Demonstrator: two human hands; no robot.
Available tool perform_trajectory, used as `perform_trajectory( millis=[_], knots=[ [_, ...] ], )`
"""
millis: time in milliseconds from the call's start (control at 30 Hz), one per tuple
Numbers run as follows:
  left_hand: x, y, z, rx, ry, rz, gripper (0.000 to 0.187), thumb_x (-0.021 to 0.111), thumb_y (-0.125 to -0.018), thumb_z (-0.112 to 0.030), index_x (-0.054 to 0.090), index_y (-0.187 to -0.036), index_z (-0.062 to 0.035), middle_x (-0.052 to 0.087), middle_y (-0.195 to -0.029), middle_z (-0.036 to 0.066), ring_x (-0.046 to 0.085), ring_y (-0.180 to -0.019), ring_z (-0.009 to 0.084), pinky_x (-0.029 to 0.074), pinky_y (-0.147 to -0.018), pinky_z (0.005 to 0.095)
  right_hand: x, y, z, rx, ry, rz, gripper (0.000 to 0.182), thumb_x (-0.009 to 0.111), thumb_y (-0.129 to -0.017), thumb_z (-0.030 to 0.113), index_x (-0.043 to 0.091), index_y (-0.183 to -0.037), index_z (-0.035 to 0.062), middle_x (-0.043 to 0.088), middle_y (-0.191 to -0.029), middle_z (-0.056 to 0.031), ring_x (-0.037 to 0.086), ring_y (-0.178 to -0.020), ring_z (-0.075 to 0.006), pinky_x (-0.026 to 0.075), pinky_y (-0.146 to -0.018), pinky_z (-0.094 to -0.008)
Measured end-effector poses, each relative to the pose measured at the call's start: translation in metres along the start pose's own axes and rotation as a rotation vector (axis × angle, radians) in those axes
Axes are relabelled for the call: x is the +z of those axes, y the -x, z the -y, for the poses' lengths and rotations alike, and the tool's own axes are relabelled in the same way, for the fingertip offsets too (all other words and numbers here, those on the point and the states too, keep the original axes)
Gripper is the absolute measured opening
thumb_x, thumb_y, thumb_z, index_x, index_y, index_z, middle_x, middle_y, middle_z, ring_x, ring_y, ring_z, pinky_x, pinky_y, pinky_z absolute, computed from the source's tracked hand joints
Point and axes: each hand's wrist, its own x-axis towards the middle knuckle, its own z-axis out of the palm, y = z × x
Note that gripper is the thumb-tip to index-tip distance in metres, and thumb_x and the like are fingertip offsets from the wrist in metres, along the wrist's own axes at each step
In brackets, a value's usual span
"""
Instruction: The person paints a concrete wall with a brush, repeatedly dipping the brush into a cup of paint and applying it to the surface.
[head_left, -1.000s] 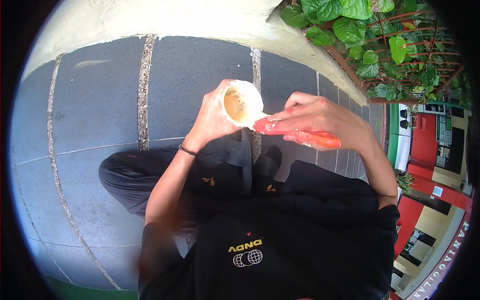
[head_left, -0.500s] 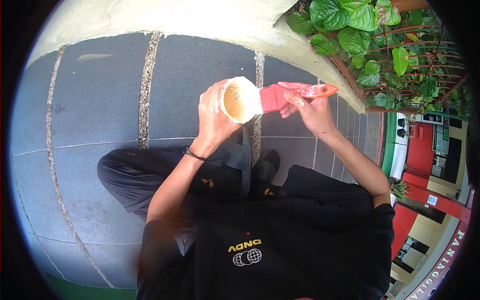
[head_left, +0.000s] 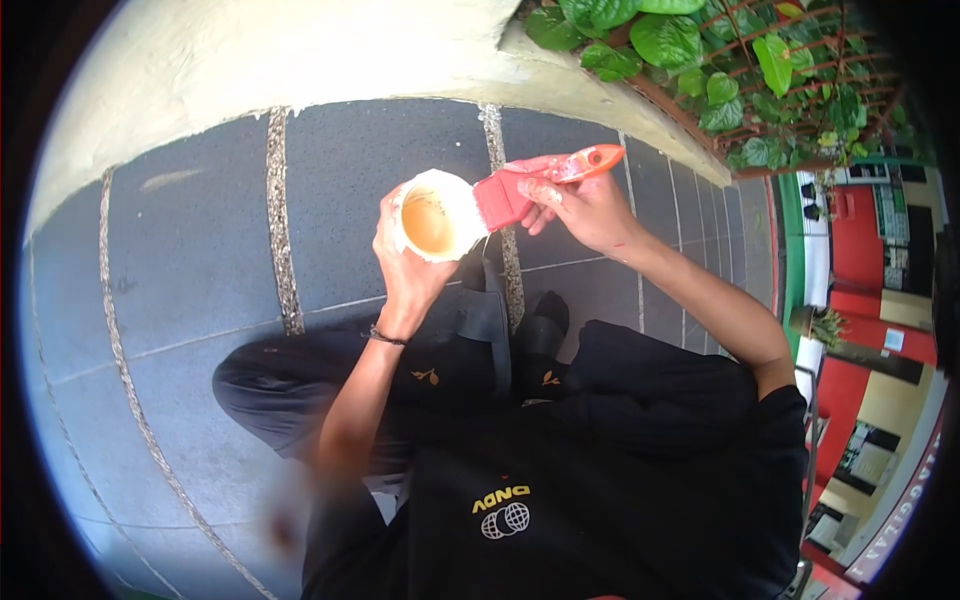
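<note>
A paint cup, crusted with white paint around its rim, is gripped in my left hand. Its mouth is tipped toward me, showing a cream-coloured inside. My right hand has its fingers closed around a paintbrush with a wide red body and an orange handle end with a hole. The brush's white-coated bristle end meets the right side of the cup's rim; where bristles stop and rim paint starts is hard to tell. White paint smears mark my right thumb.
A cream wall runs along the far side of grey floor tiles with pebbled strips. Leafy plants grow by a rusty metal fence at the upper right. My bent knee and sandalled foot are below the hands.
Both hands, with the cup and brush, have shifted left in the view, and the surroundings have shifted too as the camera turned. The brush still meets the cup's rim.
</note>
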Motion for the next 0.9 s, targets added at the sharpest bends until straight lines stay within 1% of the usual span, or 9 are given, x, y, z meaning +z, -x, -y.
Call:
perform_trajectory(
  millis=[67,233,300,367,433,633,733,833,900],
  knots=[
    [-0.004,0.007,0.004,-0.049,0.059,0.000,0.070,0.087,-0.064,-0.013,0.049,-0.121,0.0004,0.064,-0.110,0.013,0.064,-0.103,0.0213,0.050,-0.090,0.0335,-0.006,0.004,0.002,0.011,0.063,-0.049,0.027,0.060,-0.096,0.010,0.062,-0.118,-0.0057,0.069,-0.087,-0.0111,0.068,-0.070,-0.0140,0.058,-0.059,-0.0266],
    [-0.023,0.024,0.028,-0.049,0.066,0.034,0.076,0.088,-0.063,-0.015,0.046,-0.125,-0.0002,0.057,-0.114,0.010,0.059,-0.105,0.0209,0.046,-0.095,0.0344,-0.060,0.032,-0.022,0.026,0.189,-0.188,0.030,0.059,-0.097,0.016,0.062,-0.121,-0.0011,0.071,-0.094,-0.0100,0.070,-0.076,-0.0148,0.058,-0.059,-0.0267],
    [-0.020,0.024,0.039,-0.039,0.052,0.066,0.078,0.088,-0.063,-0.015,0.045,-0.127,-0.0008,0.055,-0.116,0.010,0.057,-0.107,0.0208,0.044,-0.097,0.0350,-0.076,0.047,-0.038,0.074,-0.068,-0.357,0.034,0.060,-0.097,0.017,0.059,-0.127,0.0016,0.070,-0.100,-0.0106,0.070,-0.078,-0.0166,0.058,-0.059,-0.0276],
    [-0.014,0.023,0.049,0.032,-0.005,0.058,0.075,0.087,-0.063,-0.013,0.046,-0.125,-0.0005,0.060,-0.112,0.011,0.061,-0.103,0.0206,0.047,-0.095,0.0341,-0.082,0.056,-0.064,0.069,-0.103,-0.404,0.039,0.058,-0.098,0.018,0.054,-0.134,0.0034,0.069,-0.108,-0.0121,0.070,-0.083,-0.0195,0.059,-0.061,-0.0302],
    [-0.006,0.026,0.057,0.013,0.018,0.062,0.076,0.087,-0.063,-0.013,0.046,-0.126,-0.0013,0.058,-0.114,0.011,0.059,-0.105,0.0209,0.046,-0.096,0.0347,-0.090,0.050,-0.107,-0.086,-0.422,-0.563,0.041,0.055,-0.099,0.019,0.051,-0.137,0.0035,0.067,-0.112,-0.0141,0.070,-0.089,-0.0222,0.060,-0.065,-0.0333],
    [0.002,0.042,0.062,-0.032,-0.108,0.051,0.079,0.087,-0.063,-0.012,0.043,-0.128,-0.0032,0.052,-0.118,0.009,0.054,-0.110,0.0213,0.043,-0.098,0.0370,-0.094,-0.068,-0.190,-0.286,-0.657,-0.787,0.045,0.059,-0.098,0.019,0.048,-0.138,0.0005,0.064,-0.117,-0.0148,0.068,-0.090,-0.0214,0.060,-0.065,-0.0340],
    [0.007,0.059,0.055,-0.183,-0.087,-0.010,0.079,0.087,-0.068,-0.015,0.040,-0.131,-0.0030,0.050,-0.118,0.009,0.052,-0.110,0.0205,0.041,-0.098,0.0375,-0.105,-0.137,-0.209,-0.572,-0.301,-1.150,0.039,0.060,-0.098,0.014,0.054,-0.132,-0.0038,0.065,-0.114,-0.0153,0.065,-0.088,-0.0153,0.061,-0.063,-0.0289],
    [0.015,0.072,0.047,-0.326,-0.166,-0.081,0.078,0.088,-0.068,-0.014,0.040,-0.128,-0.0034,0.051,-0.118,0.010,0.052,-0.110,0.0204,0.040,-0.098,0.0364,-0.113,-0.169,-0.224,-0.687,0.369,-1.266,0.035,0.066,-0.090,0.006,0.060,-0.121,-0.0069,0.066,-0.101,-0.0185,0.066,-0.085,-0.0282,0.057,-0.071,-0.0365],
    [0.020,0.069,0.041,-0.332,-0.258,-0.052,0.075,0.087,-0.070,-0.014,0.040,-0.128,-0.0030,0.051,-0.117,0.009,0.053,-0.108,0.0201,0.040,-0.098,0.0361,-0.089,-0.196,-0.227,-0.784,0.386,-1.203,0.037,0.071,-0.083,0.003,0.062,-0.118,-0.0054,0.066,-0.100,-0.0188,0.065,-0.084,-0.0335,0.055,-0.074,-0.0405]
  ],
)
